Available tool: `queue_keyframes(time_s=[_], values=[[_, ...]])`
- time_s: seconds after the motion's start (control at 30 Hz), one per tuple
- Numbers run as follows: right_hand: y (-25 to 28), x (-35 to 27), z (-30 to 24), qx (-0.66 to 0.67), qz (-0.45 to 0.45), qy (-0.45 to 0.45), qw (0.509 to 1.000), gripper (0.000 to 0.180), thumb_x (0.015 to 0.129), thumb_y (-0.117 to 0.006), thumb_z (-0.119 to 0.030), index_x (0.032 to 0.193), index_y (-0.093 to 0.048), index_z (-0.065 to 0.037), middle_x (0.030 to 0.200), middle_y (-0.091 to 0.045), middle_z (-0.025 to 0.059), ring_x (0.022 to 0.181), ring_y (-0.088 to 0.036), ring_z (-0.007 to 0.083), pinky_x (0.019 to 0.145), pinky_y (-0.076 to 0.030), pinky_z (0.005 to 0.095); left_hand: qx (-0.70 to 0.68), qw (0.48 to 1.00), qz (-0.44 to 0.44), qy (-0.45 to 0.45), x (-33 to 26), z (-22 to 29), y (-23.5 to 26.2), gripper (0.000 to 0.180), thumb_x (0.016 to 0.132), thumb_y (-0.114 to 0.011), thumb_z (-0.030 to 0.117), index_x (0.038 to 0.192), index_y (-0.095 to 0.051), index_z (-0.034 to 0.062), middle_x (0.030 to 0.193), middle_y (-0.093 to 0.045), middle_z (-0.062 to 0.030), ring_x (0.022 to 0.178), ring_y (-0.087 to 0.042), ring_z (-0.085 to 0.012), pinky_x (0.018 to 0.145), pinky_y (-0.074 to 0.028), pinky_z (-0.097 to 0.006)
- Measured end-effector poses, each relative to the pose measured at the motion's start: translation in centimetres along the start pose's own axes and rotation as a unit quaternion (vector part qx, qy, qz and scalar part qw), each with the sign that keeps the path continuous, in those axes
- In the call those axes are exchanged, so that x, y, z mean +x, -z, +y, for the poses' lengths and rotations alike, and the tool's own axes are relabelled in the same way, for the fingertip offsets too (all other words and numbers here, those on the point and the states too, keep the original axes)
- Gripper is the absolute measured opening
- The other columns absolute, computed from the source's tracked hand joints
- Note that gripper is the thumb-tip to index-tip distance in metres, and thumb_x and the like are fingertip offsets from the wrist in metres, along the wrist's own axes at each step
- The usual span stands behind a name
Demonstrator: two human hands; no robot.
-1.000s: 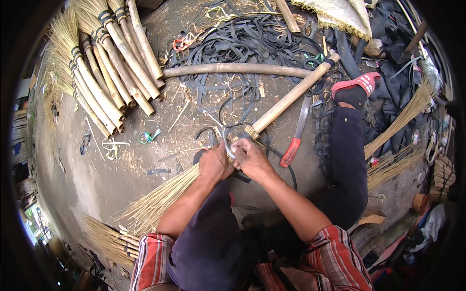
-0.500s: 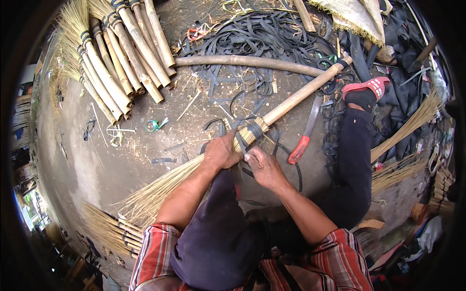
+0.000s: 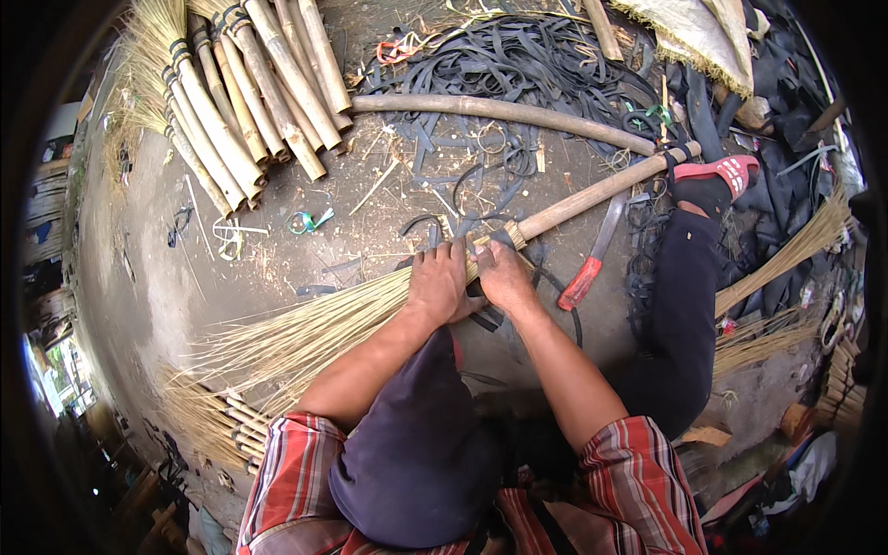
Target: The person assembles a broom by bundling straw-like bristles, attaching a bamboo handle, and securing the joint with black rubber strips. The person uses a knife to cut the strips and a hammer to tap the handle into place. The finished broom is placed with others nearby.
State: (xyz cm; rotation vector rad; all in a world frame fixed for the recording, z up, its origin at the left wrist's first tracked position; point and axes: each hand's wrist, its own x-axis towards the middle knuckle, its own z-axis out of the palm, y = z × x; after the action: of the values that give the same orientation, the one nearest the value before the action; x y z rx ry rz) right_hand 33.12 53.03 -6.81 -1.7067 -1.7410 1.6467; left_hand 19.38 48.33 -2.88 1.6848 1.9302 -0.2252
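The left hand (image 3: pixel 442 282) is closed down over the neck of a broom (image 3: pixel 388 310), where the pale straw bristles meet the handle, fingers curled around the bundle. The right hand (image 3: pixel 504 276) sits touching it on the handle side, closed too, gripping the same joint and a dark rubber strip (image 3: pixel 486 319) that loops out beneath the hands. The broom lies on the concrete floor (image 3: pixel 157 296): its bristles fan away to the left of the left hand, and its wooden handle (image 3: pixel 601 190) runs up and to the right from the right hand toward a foot in a red sandal (image 3: pixel 717 169).

Just right of the right hand, near the handle, lies a knife with a red grip (image 3: pixel 583 282). Beyond the hands is a tangle of black rubber strips (image 3: pixel 518 65), with a long bare pole (image 3: pixel 499 111) lying across its near edge. Far beyond the left hand lies a stack of finished brooms (image 3: pixel 250 102), handles together. A small green and white scrap of tape (image 3: pixel 303 222) sits on the floor well to the left, beyond the left hand. More loose bristle bundles (image 3: pixel 786 259) lie far right of the right hand. No labels or packages can be made out.
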Motion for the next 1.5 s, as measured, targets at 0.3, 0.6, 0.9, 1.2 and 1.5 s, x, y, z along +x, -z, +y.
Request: queue_keyframes(time_s=[0.3,0.6,0.9,1.2,1.5], values=[[-1.0,-6.4,1.1,0.101,0.013,-0.025,0.995,0.023,0.108,-0.052,-0.020,0.108,-0.064,0.000,0.087,-0.063,0.0088,0.081,-0.059,0.0178,0.077,-0.050,0.0350,-0.049,0.998,-0.038,0.031,3.1,-1.5,-0.8,0.048,0.081,-0.079,0.029,0.116,-0.061,0.0016,0.100,-0.075,-0.0252,0.092,-0.074,-0.0452,0.083,-0.060,-0.054],[3.8,-6.5,2.9,0.462,-0.194,-0.179,0.847,0.029,0.108,-0.063,-0.031,0.120,-0.059,-0.005,0.078,-0.051,-0.0078,0.068,-0.043,-0.0001,0.058,-0.033,0.0191,-0.490,0.714,-0.499,0.024,3.8,-3.8,3.4,0.072,0.073,-0.090,0.039,0.127,-0.067,-0.0017,0.111,-0.076,-0.0136,0.096,-0.073,-0.0284,0.089,-0.056,-0.038],[-1.0,-2.9,2.1,0.216,0.009,-0.180,0.960,0.027,0.108,-0.062,-0.025,0.098,-0.069,0.000,0.082,-0.063,-0.0008,0.073,-0.049,0.0089,0.066,-0.043,0.0316,-0.001,0.998,0.051,-0.034,0.5,0.8,-1.3,0.063,0.084,-0.077,0.033,0.129,-0.053,-0.0046,0.108,-0.071,-0.0257,0.106,-0.072,-0.0417,0.093,-0.058,-0.049],[-1.7,-9.6,1.3,0.138,0.081,-0.079,0.984,0.016,0.111,-0.054,-0.019,0.107,-0.058,-0.004,0.081,-0.053,-0.0025,0.077,-0.044,0.0047,0.068,-0.043,0.0253,-0.018,0.996,-0.080,0.024,2.7,-0.1,-0.1,0.038,0.083,-0.076,0.021,0.109,-0.065,-0.0037,0.101,-0.075,-0.0249,0.094,-0.076,-0.0389,0.085,-0.061,-0.048],[2.2,-6.2,1.9,0.416,-0.131,-0.169,0.884,0.035,0.106,-0.066,-0.032,0.128,-0.062,-0.005,0.076,-0.056,-0.0053,0.057,-0.044,0.0027,0.050,-0.037,0.0247,-0.382,0.861,-0.335,-0.030,3.2,-2.1,3.8,0.074,0.069,-0.088,0.042,0.123,-0.067,-0.0041,0.106,-0.076,-0.0182,0.097,-0.074,-0.0301,0.086,-0.057,-0.039]])
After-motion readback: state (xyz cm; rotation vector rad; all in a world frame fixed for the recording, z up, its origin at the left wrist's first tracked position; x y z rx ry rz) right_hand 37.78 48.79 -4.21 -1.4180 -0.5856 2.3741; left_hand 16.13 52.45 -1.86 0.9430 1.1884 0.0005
